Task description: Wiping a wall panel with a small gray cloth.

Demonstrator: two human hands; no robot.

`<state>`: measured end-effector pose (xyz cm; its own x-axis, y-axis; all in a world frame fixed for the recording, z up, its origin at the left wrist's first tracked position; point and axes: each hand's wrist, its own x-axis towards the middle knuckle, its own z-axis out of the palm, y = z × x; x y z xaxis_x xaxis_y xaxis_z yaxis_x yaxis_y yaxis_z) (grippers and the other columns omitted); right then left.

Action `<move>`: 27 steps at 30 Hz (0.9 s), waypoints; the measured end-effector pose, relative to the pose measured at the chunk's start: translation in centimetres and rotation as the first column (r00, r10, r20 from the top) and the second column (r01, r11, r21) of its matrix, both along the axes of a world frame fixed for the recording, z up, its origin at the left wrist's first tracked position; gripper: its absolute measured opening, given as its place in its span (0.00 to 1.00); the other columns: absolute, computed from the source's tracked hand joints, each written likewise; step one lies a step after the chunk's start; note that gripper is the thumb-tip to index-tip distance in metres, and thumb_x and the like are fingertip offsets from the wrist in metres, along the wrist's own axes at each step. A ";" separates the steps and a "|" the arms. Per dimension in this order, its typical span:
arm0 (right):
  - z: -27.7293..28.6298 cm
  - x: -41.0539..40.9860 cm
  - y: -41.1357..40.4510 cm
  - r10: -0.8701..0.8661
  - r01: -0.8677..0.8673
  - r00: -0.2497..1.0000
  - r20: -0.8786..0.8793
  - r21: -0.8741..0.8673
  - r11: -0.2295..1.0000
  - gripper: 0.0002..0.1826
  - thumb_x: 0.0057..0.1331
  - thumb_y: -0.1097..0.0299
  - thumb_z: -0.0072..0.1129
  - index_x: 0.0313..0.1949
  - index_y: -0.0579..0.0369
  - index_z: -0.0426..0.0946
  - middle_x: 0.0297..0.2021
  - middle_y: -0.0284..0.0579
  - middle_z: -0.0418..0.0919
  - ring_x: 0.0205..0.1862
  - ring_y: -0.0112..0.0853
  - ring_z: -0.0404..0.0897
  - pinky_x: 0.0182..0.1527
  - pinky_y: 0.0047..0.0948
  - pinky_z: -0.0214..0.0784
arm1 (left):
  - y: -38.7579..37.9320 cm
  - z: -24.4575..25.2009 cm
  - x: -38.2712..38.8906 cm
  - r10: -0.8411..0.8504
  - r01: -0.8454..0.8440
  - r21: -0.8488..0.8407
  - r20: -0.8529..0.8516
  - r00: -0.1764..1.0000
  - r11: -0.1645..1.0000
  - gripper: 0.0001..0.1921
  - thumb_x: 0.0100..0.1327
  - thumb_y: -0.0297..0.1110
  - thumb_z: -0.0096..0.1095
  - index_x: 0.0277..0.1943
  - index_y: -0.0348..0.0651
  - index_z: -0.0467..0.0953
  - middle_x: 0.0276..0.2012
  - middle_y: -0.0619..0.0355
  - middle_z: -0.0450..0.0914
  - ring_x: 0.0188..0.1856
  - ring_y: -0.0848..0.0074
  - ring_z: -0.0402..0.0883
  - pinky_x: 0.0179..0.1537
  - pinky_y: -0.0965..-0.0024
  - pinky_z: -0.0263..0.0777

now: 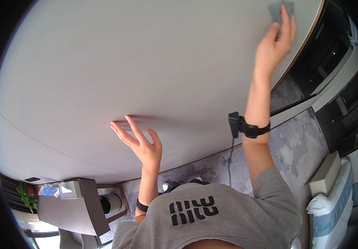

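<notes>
A pale grey wall panel [182,62] fills the view before me. Up at its top right, my right hand [275,48] holds a grey-green cloth [281,11] flat against the surface, its fingers stretched over the cloth. The cloth's lower part is partly hidden behind the fingers. Lower and toward the middle, my left hand [143,146] has its fingers spread, and the fingertips rest on or very near the panel. Nothing is in that hand.
A dark glossy panel with a thin frame [309,62] borders the wall at right. A desk [70,208] with a potted plant [26,197] stands lower left, a waste bin [112,204] beside it. A bed [331,214] lies lower right. A cable [230,162] hangs from my right forearm's strap.
</notes>
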<state>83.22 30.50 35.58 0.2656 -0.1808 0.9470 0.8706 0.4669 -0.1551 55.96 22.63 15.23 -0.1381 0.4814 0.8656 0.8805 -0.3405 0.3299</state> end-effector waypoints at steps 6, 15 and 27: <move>-9.0 -12.9 -1.7 0.332 -0.257 0.752 0.570 -0.211 0.943 0.12 0.67 0.71 0.55 0.48 0.48 0.82 0.62 0.37 0.74 0.66 0.39 0.70 0.63 0.35 0.66 | 0.3 0.2 -1.6 -0.038 0.035 0.085 0.036 0.999 0.996 0.37 0.63 0.23 0.55 0.74 0.35 0.52 0.74 0.31 0.42 0.76 0.39 0.42 0.71 0.40 0.45; -8.2 -3.9 -0.1 0.147 -0.057 0.786 0.600 -0.167 0.984 0.18 0.66 0.72 0.55 0.55 0.41 0.80 0.58 0.37 0.78 0.64 0.39 0.71 0.63 0.35 0.66 | -0.2 0.2 -5.9 0.033 -0.035 0.068 0.023 0.999 0.997 0.37 0.62 0.21 0.55 0.74 0.37 0.54 0.74 0.34 0.43 0.76 0.41 0.44 0.71 0.41 0.47; -11.2 -18.6 -2.0 0.351 -0.178 0.473 0.808 -0.302 0.936 0.12 0.63 0.68 0.60 0.46 0.41 0.82 0.60 0.29 0.75 0.64 0.33 0.72 0.62 0.32 0.70 | -2.2 0.3 -7.8 0.015 -0.018 0.039 0.076 0.997 0.999 0.36 0.62 0.21 0.54 0.74 0.36 0.54 0.74 0.34 0.46 0.75 0.41 0.47 0.71 0.43 0.49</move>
<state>64.63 28.45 24.43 -0.6593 -0.0770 0.7479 0.4624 0.7428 0.4842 48.16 20.47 15.49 -0.2115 0.4438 0.8708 0.8592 -0.3403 0.3821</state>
